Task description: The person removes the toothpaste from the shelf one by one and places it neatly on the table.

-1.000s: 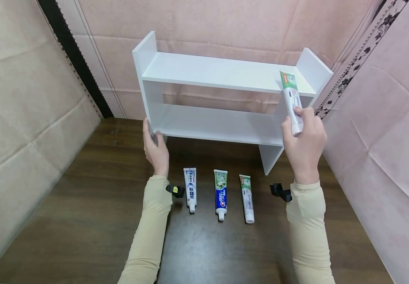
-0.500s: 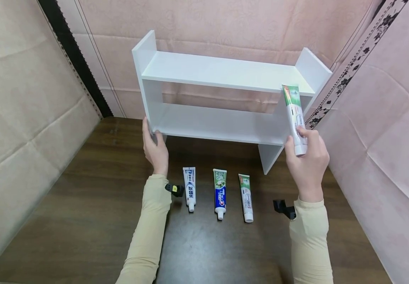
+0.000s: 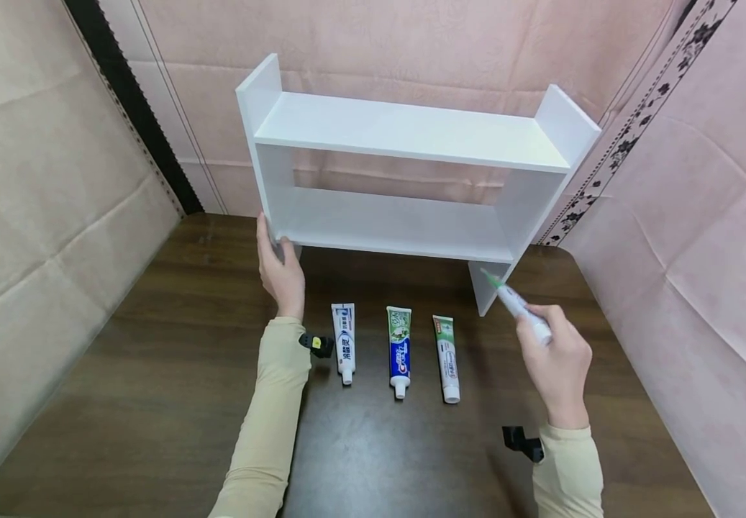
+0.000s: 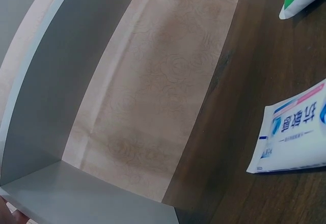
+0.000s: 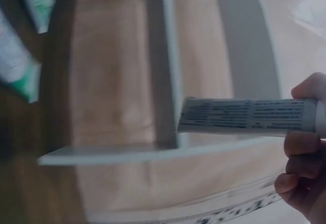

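Note:
My left hand (image 3: pixel 282 280) holds the lower left side panel of a white two-tier shelf (image 3: pixel 405 129), thumb at its front edge. In my right hand (image 3: pixel 557 363) a green-and-white toothpaste tube (image 3: pixel 518 306) is pinched near its cap end, tilted, its flat end towards the shelf's right leg. The right wrist view shows the printed back of this tube (image 5: pixel 244 116). Three tubes lie in a row on the table before the shelf: a white-and-blue toothpaste (image 3: pixel 344 342), a green-and-blue toothpaste (image 3: pixel 399 349) and a slimmer green-and-white toothpaste (image 3: pixel 447 358).
The shelf stands at the back of a dark wooden table (image 3: pixel 152 403). Pale pink patterned cloth (image 3: pixel 411 43) hangs behind it, and more cloth walls (image 3: pixel 703 252) rise at both sides. Both shelf boards bear nothing.
My right hand has drawn down and back from the shelf's upper right with the tube, which has turned from nearly upright to slanting left. My left hand stays at the side panel.

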`<state>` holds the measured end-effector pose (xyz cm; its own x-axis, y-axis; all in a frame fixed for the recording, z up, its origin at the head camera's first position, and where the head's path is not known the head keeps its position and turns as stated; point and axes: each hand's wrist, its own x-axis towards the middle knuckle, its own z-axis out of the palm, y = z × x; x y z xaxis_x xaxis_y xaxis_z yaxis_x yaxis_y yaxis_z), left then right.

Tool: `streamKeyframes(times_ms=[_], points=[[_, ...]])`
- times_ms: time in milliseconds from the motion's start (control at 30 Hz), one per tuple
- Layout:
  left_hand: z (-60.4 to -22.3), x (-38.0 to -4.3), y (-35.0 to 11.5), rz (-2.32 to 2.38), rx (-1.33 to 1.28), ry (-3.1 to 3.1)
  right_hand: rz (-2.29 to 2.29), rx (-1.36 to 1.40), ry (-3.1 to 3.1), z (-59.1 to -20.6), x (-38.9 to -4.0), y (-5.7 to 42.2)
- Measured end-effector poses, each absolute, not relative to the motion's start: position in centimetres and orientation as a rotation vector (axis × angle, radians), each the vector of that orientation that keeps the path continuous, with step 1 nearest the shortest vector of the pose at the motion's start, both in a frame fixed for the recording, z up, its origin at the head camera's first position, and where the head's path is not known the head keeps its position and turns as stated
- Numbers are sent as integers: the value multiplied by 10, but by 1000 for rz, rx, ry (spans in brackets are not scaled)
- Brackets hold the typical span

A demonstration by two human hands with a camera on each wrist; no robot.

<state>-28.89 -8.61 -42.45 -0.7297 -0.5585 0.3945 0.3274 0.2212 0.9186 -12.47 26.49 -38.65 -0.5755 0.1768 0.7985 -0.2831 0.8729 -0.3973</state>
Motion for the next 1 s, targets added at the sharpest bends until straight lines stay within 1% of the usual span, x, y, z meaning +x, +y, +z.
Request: streamKeyframes(times_ms=[200, 400, 633, 1000], points=[[-424, -291, -87, -1585, 219, -1796, 529, -44, -2430, -416, -120, 277], [-425, -291, -87, -1585, 217, -1795, 464, -81, -2654, -439, -118, 284], [-424, -291, -88, -1583, 217, -1791, 474, -89, -2741, -449, -116, 281], [-425, -288, -88, -1586, 231, -1813, 515, -95, -3056, -458, -112, 279]])
